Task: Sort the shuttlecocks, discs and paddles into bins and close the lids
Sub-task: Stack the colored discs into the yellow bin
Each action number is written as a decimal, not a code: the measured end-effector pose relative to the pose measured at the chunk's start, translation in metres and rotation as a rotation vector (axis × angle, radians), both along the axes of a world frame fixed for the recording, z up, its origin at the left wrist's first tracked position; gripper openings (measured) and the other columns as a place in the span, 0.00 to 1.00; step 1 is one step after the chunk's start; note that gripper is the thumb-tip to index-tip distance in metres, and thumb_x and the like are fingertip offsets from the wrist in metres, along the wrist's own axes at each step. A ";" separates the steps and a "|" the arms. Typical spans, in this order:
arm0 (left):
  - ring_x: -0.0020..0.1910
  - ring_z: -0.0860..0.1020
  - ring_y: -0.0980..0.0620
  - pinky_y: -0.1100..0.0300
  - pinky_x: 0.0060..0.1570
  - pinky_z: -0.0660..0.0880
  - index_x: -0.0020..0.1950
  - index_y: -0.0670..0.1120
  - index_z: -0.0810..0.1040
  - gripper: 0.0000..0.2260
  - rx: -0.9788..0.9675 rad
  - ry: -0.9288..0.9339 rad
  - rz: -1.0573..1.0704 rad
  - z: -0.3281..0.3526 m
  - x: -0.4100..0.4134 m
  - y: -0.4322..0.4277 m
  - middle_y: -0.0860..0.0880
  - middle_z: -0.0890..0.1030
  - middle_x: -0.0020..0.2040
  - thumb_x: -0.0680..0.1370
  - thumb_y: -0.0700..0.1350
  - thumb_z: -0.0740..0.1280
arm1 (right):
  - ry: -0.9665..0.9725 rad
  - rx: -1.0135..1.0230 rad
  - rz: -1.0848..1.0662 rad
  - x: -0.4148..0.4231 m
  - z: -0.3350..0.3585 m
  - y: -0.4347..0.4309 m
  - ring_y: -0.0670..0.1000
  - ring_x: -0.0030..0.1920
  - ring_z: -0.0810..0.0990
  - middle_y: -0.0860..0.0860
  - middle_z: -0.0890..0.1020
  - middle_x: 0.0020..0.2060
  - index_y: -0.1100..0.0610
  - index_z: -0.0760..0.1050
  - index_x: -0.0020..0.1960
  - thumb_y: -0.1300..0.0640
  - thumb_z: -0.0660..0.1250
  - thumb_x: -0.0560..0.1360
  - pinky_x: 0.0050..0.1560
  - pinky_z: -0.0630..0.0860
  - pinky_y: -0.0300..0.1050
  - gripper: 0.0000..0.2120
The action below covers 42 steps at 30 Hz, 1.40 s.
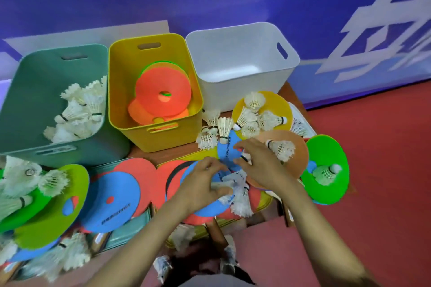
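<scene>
Gathering loose shuttlecocks point(235, 184) off the blue disc point(229, 154) at mid-worktop, the left hand point(205, 185) is closed on several and the right hand point(258, 165) pinches one; best hold them by the corks, then drop them into the green bin point(30, 91).

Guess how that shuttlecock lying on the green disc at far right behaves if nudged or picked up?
The shuttlecock is probably very light: mostly open feathers on a small cork tip. It lies on its side on the green disc, so a nudge would likely roll it in an arc. The feathers look thin, so squeezing may crush them.
</scene>
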State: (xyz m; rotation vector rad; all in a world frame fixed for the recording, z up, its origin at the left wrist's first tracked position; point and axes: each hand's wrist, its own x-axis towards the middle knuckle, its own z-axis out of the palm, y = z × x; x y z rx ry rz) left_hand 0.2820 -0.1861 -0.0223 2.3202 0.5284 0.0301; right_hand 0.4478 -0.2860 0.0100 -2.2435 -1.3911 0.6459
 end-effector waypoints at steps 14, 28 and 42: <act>0.64 0.69 0.46 0.54 0.61 0.69 0.69 0.45 0.67 0.26 0.038 0.226 -0.035 -0.031 -0.004 -0.016 0.46 0.70 0.66 0.72 0.44 0.71 | -0.145 -0.259 0.213 -0.015 -0.037 -0.006 0.57 0.59 0.71 0.56 0.73 0.57 0.59 0.70 0.63 0.59 0.61 0.75 0.52 0.72 0.49 0.17; 0.64 0.72 0.54 0.52 0.63 0.71 0.70 0.51 0.63 0.30 -0.222 -0.245 0.277 0.003 -0.023 0.010 0.53 0.72 0.65 0.70 0.46 0.71 | 0.049 0.141 -0.282 -0.001 -0.004 0.013 0.55 0.39 0.74 0.56 0.76 0.36 0.62 0.77 0.49 0.66 0.61 0.74 0.35 0.65 0.43 0.07; 0.59 0.74 0.57 0.61 0.58 0.72 0.65 0.47 0.63 0.29 -0.143 -0.826 0.678 0.100 -0.064 0.080 0.51 0.71 0.59 0.69 0.47 0.73 | 0.279 0.564 -0.195 -0.055 0.088 0.118 0.41 0.42 0.76 0.42 0.77 0.40 0.51 0.75 0.51 0.62 0.65 0.75 0.42 0.72 0.29 0.08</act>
